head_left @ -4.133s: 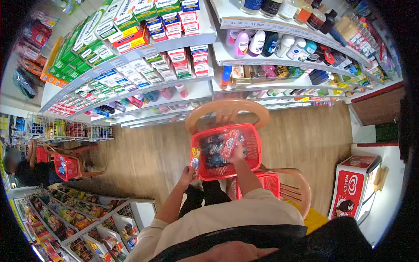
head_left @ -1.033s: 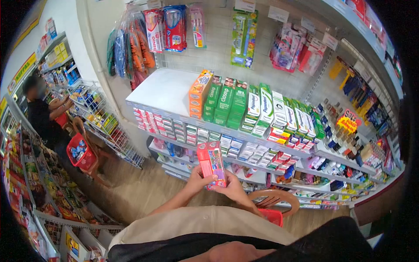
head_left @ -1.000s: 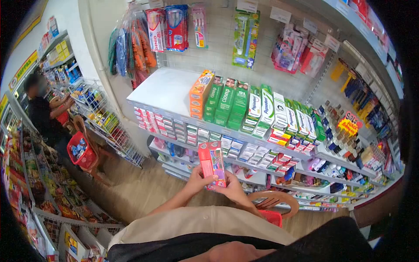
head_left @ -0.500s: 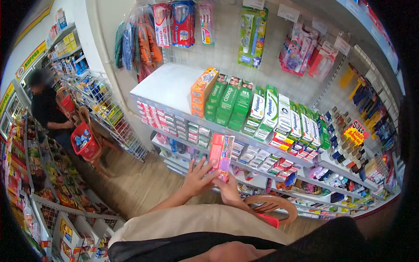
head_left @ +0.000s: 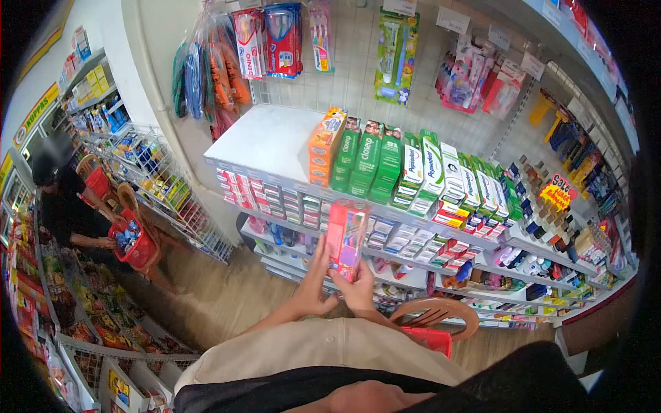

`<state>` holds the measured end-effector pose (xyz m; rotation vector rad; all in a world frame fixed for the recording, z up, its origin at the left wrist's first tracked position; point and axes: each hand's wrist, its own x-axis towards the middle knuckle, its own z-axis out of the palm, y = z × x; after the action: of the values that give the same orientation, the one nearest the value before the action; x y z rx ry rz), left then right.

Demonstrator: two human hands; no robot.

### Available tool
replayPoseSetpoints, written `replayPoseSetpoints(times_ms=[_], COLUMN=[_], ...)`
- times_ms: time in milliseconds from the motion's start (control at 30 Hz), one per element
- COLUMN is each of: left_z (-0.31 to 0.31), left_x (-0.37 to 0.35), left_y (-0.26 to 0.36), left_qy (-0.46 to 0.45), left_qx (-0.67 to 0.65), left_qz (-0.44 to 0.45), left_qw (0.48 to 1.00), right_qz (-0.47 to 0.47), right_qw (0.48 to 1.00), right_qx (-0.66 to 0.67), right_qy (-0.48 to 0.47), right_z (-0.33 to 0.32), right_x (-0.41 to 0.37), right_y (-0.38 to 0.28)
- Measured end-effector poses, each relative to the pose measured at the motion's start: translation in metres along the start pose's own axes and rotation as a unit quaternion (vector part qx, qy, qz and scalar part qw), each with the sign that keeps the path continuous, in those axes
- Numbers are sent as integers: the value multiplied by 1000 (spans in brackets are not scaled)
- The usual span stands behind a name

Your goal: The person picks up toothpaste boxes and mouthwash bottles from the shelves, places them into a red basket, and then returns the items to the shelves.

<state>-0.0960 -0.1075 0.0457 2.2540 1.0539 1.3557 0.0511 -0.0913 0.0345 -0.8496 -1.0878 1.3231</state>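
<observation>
Compared with half a second ago, the pink-red pack (head_left: 345, 237) stands higher and more upright in the centre of the frame, so it now covers part of the shelf (head_left: 265, 141) edge. The right hand (head_left: 358, 289) has a closed grip on its lower end. The left hand (head_left: 313, 286) lies against its side with fingers stretched. Behind are green closeup cartons (head_left: 367, 157), Pepsodent cartons (head_left: 414, 168) and, at right, a Sale tag (head_left: 556, 191).

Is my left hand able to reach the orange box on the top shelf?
Probably yes: the orange box stands at the open shelf edge, unblocked; the left hand only touches the pink pack.
</observation>
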Motion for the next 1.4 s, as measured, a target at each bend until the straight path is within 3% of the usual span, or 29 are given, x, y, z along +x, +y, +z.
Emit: replayPoseSetpoints(times_ms=[67, 133, 167, 233, 433, 500, 567, 700, 767, 867, 933, 967, 1033, 1067, 1133, 1400], left_z=[-5, -2, -3, -7, -25, -35, -48, -89, -111, -154, -171, -177, -183, -187, -196, -175], left_x=[1, 11, 16, 26, 19, 18, 19, 38, 57, 89, 108, 116, 133, 146, 170, 207], left_y=[5, 14, 19, 26, 6, -2, -11, -36, -46, -62, -87, -100, -120, -116, -103, -129], left_qy=[14, 120, 119, 200, 197, 195, 203, 199, 221, 175, 155, 155, 149, 147, 107, 95], left_qx=[-43, -213, -214, -300, -359, -356, -412, -383, -391, -388, -514, -514, -412, -414, -602, -585], left_qz=[-26, -73, -73, -147, -143, -140, -174, -201, -214, -250, -311, -311, -228, -226, -291, -291], left_qw=[999, 967, 967, 921, 901, 903, 871, 879, 868, 870, 784, 784, 870, 870, 736, 751], right_qz=[-38, -74, -109, -144, -170, -220, -236, -272, -254, -211, -188, -184, -181, -173, -168, -137], right_qw=[997, 988, 978, 964, 953, 929, 912, 877, 890, 917, 930, 934, 936, 936, 936, 937], right_qx=[-67, -134, -179, -223, -250, -289, -326, -384, -368, -329, -307, -303, -300, -305, -310, -318], right_qy=[4, 7, 8, 13, -7, -67, -78, -98, -92, -78, -68, -52, -35, -23, -7, 40], right_z=[10, 21, 28, 42, 59, 58, 60, 58, 51, 42, 37, 35, 32, 30, 25, 12], right_x=[2, 2, 1, -1, -2, 0, 1, 1, -2, -8, -13, -14, -17, -20, -23, -39], right_y=[5, 6, 3, -7, -6, -6, -9, 0, 11, 23, 28, 30, 34, 36, 42, 57])
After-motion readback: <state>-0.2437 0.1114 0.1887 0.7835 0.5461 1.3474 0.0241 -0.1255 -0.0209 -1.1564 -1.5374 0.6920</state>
